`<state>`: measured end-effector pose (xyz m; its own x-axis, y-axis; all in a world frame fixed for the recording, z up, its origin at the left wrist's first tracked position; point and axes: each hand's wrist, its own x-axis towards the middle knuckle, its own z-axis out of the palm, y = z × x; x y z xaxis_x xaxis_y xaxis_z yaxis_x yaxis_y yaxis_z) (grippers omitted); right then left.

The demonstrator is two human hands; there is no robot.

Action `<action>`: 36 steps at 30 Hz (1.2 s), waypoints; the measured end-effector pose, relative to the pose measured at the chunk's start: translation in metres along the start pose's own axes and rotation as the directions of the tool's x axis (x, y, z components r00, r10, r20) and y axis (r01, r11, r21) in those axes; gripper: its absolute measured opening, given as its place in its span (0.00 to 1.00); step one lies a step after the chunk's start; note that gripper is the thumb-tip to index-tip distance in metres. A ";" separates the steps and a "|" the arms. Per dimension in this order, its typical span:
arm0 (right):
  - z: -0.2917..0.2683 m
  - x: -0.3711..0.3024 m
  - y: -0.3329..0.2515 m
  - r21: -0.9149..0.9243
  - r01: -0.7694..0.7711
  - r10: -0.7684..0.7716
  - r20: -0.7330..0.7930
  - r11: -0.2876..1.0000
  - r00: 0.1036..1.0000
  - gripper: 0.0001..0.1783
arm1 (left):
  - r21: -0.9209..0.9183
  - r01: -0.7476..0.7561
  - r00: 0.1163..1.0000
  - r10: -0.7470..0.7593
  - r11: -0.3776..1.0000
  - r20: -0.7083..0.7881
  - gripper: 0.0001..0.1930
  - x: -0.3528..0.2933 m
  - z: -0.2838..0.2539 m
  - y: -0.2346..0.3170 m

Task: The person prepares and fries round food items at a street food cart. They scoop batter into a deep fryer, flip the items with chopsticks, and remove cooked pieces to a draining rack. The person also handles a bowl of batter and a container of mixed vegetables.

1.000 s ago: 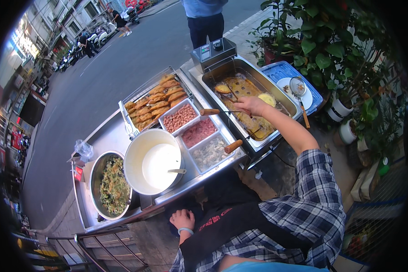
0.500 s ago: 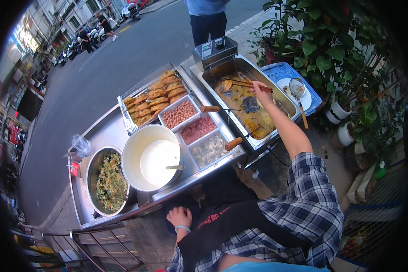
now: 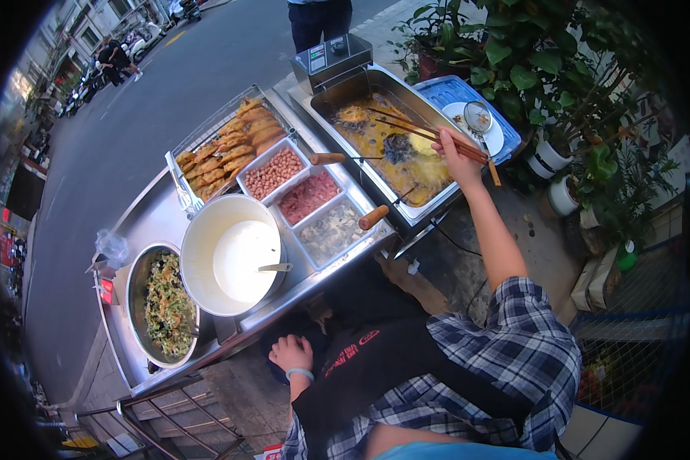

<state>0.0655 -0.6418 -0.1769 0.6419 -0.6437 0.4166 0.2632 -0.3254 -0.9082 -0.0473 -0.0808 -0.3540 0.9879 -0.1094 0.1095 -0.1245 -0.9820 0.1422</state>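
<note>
Right hand [image 3: 460,156]: chopsticks pinched in the fingers, held over the fryer's [image 3: 416,96] right rim.
Chopsticks [image 3: 408,123]: pointed from the hand across the fryer, tips parted just beside a golden fritter [image 3: 353,113]; long, slim, reddish-brown.
Half-second change: hand drawn back toward the fryer's right rim; tips spread.
Left hand [image 3: 291,353]: rested below the fryer's left; its grip cannot be told.

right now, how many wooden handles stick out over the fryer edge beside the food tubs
2: the upper handle is beside the tub of reddish-brown bits, the lower handle beside the tub of pale pieces. No others appear hidden along that side.
</note>
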 end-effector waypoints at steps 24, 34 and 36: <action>-0.012 -0.191 0.017 -0.491 0.625 -0.495 0.381 0.607 0.781 0.17 | 0.059 -0.123 0.985 0.115 0.991 0.128 0.11 0.003 0.002 -0.004; -0.026 -0.221 0.055 -0.571 0.604 -0.381 0.471 0.556 0.796 0.19 | 0.044 -0.107 0.982 0.098 0.993 0.160 0.11 0.003 -0.005 -0.002; -0.023 -0.222 0.057 -0.561 0.603 -0.375 0.476 0.567 0.796 0.20 | 0.017 -0.104 0.985 0.100 0.994 0.139 0.11 0.003 -0.007 -0.002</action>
<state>-0.0789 -0.5335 -0.3205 0.7546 -0.0609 0.6534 0.1318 -0.9614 -0.2417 -0.0444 -0.0781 -0.3471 0.9736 -0.2277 -0.0148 -0.2246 -0.9679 0.1130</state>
